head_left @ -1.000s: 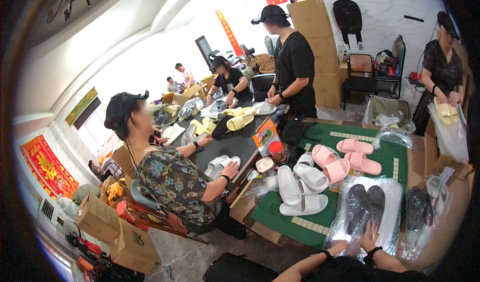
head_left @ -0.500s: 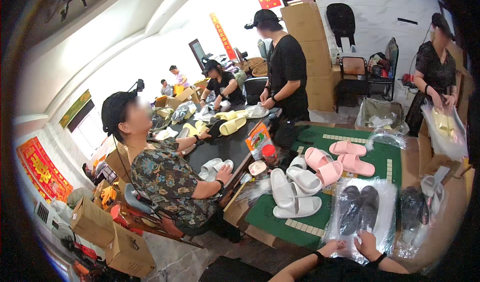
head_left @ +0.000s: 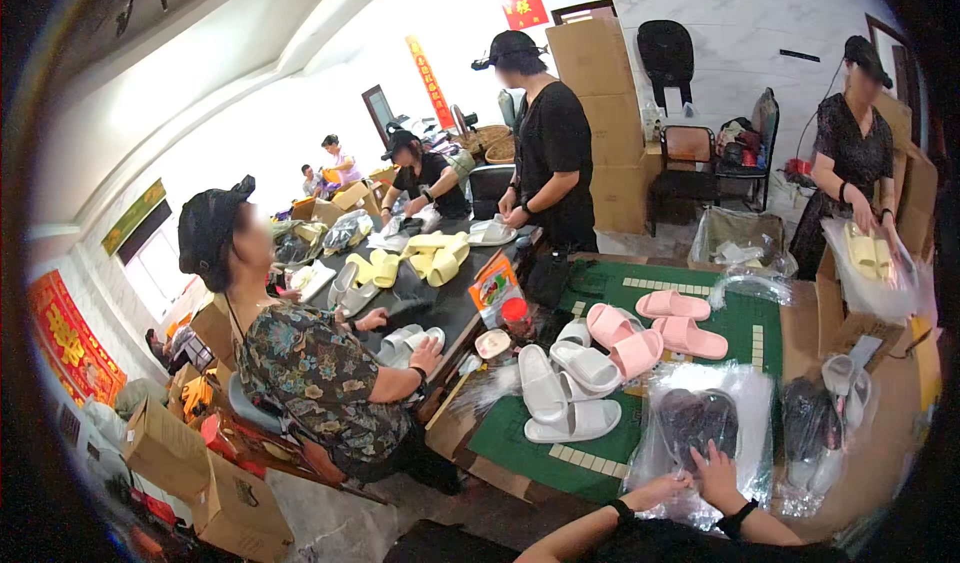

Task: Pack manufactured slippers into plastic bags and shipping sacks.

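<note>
A pair of black slippers (head_left: 690, 418) lies inside a clear plastic bag (head_left: 757, 425) at the near side of the green table. Closed at the bag's near edge, my left hand (head_left: 662, 490) pinches the plastic. My right hand (head_left: 716, 475) rests on the bag with its fingers spread, the tips touching the plastic over the slippers' near end. Both wrists wear black bands. White slippers (head_left: 572, 421) are heaped to the left of the bag, and pink slippers (head_left: 692, 337) lie beyond it.
Another bagged black pair (head_left: 806, 418) lies to the right, near white slippers (head_left: 848, 383). Rows of small tiles (head_left: 590, 460) lie on the green table top (head_left: 510, 428). A red-lidded jar (head_left: 516, 315) stands at its left edge. Several people work around, one close at left (head_left: 320, 378).
My right hand has moved forward onto the bag, over the slippers' near end. The left hand stays at the bag's near edge. The whole view has shifted slightly.
</note>
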A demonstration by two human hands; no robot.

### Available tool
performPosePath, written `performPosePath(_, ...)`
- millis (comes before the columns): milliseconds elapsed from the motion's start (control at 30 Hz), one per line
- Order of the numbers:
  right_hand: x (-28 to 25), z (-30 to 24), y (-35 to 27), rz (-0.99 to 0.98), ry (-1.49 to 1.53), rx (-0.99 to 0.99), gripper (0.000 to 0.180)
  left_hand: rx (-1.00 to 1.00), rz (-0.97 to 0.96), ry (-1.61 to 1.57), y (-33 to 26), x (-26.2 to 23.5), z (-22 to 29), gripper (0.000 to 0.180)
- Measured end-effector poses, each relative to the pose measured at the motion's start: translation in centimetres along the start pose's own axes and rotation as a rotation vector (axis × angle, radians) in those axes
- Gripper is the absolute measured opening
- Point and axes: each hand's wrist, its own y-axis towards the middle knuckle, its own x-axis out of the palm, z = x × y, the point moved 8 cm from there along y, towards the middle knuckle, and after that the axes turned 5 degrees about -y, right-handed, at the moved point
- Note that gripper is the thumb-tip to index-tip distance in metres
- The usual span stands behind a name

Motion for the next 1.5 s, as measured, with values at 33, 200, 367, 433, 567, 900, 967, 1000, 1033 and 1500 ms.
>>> performPosePath(33,-0.1,1.0,0.3,0.012,0.09,0.041,0.063,0.067,0.021,0.225,-0.1,0.4,1.0,0.032)
performPosePath(200,-4.0,7.0,0.7,0.318,0.333,0.278,0.025,0.208,0.069,1.228,-0.5,-0.3,-0.1,0.051)
performPosePath(367,-5.5,20.2,-1.4,0.844,1.472,0.561,0.03,-0.151,0.296,1.854,-1.6,-4.0,-2.9,0.049)
performPosePath(433,-10.9,21.1,-3.3,0.939,1.017,0.479,0.031,-0.078,0.379,1.865,-1.9,-4.3,-2.8,0.048)
performPosePath(567,-15.2,22.2,-7.2,0.665,0.305,0.434,0.04,-0.018,0.408,1.902,-2.0,-3.3,-2.1,0.045)
performPosePath(900,-2.8,27.4,-14.1,0.156,-0.17,0.801,0.044,0.145,0.422,1.757,-2.4,-4.6,-1.6,0.042)
performPosePath(967,-3.6,26.5,-13.5,0.217,-0.183,0.794,0.044,0.18,0.42,1.771,-2.1,-6.1,-2.4,0.042)
performPosePath(1000,-4.5,25.9,-12.8,0.217,-0.219,0.804,0.042,0.218,0.416,1.786,-2.0,-7.1,-2.8,0.042)
performPosePath(1033,-5.6,25.4,-12.5,0.212,-0.259,0.826,0.04,0.213,0.408,1.785,-1.7,-7.8,-3.0,0.042)
performPosePath(1500,-7.0,35.3,-14.3,0.118,-0.244,1.405,0.028,0.181,0.284,1.729,-2.7,-5.8,-2.3,0.042)
